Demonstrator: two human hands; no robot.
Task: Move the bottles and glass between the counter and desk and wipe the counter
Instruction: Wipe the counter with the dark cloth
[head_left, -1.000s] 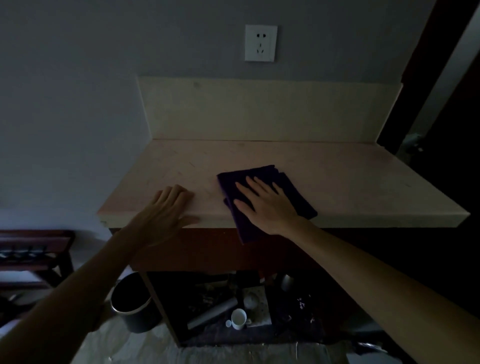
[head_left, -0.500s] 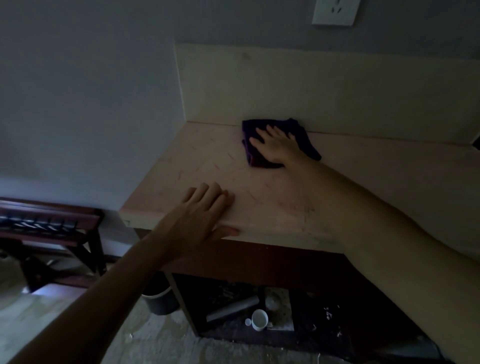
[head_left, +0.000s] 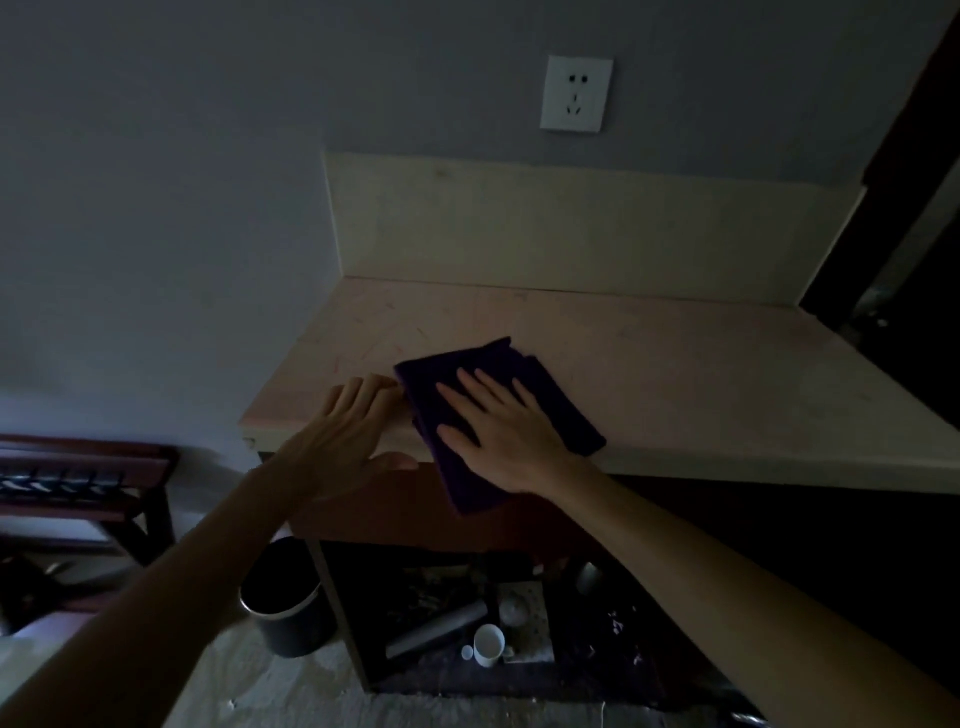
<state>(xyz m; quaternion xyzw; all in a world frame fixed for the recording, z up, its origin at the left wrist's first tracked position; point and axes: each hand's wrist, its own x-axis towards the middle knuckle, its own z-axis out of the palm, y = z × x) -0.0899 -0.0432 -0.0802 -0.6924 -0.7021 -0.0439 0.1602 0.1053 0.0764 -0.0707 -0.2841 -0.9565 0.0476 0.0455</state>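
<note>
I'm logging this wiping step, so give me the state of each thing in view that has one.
purple cloth: folded, flat on the counter, front edge hanging over.
right hand: open, palm pressed flat on the cloth.
left hand: open, resting flat on the counter's front edge.
counter: top bare apart from cloth and hands.
white cup: upright on the shelf below.
wall socket: nothing plugged in.

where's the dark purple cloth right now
In the head view the dark purple folded cloth lies at the front edge of the pale counter, left of centre, under the flat right hand, one corner hanging over the edge.
</note>
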